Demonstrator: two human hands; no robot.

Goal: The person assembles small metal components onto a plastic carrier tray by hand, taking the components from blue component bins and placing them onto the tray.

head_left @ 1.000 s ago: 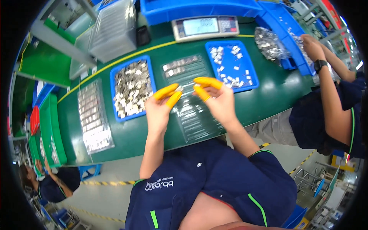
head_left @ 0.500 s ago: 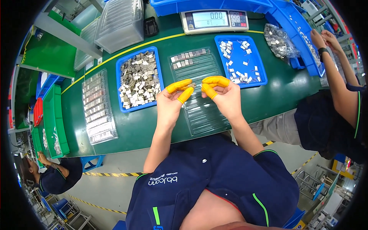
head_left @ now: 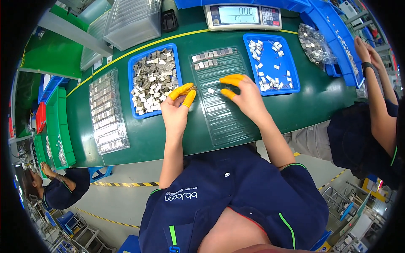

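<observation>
My left hand, in yellow finger cots, is pinched closed at the tray's left edge. A tiny greyish bit shows at its fingertips, too small to name. My right hand, also in yellow finger cots, is over the clear ribbed plastic tray, thumb and fingers apart with nothing between them. Just left of its fingertips is a small white connector piece, over the tray's ridges. Two short rows of small metal-and-white connectors fill the tray's far end.
Left stands a blue bin heaped with metal connectors, beyond it a filled clear tray. Right is a blue bin of white pieces with leads. A scale, bagged parts and stacked trays stand behind. A co-worker's hands are at right.
My hands have moved apart, the left one leftward and the right one slightly rightward and up. Between them the white connector piece now shows over the tray. My right fingers have opened.
</observation>
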